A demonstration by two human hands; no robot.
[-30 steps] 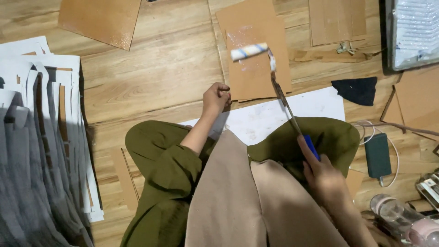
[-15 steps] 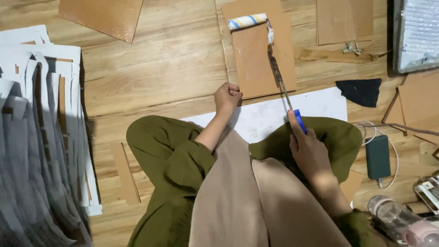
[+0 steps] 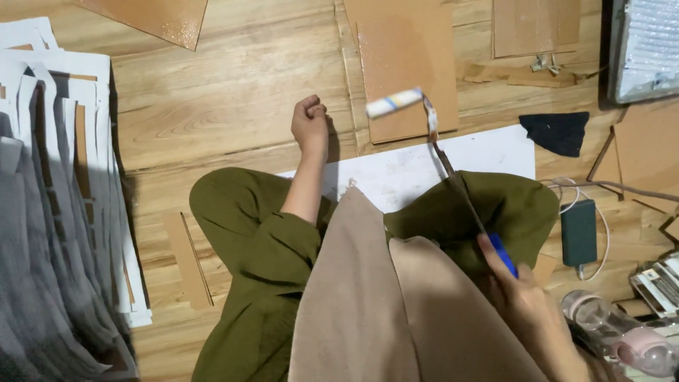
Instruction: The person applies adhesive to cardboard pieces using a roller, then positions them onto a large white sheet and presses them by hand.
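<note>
My right hand [image 3: 523,297] grips the blue handle of a small paint roller [image 3: 394,103], whose white sleeve lies across the near end of a brown cardboard piece [image 3: 407,67] on the wooden floor. My left hand [image 3: 310,126] is closed into a fist and rests on the floor just left of that cardboard, holding nothing. A white sheet [image 3: 424,166] lies under the cardboard's near edge, in front of my knees in olive trousers [image 3: 247,240].
A stack of white and grey cut panels [image 3: 56,212] fills the left side. More brown cardboard pieces [image 3: 152,18] lie at the top. A dark fabric scrap [image 3: 559,131], a green power adapter with cable [image 3: 578,232], a plastic bottle [image 3: 608,329] and a tray [image 3: 647,49] sit at right.
The roller has been drawn from the far end of the cardboard toward me, my right hand pulling back. My left fist stays beside the cardboard.
</note>
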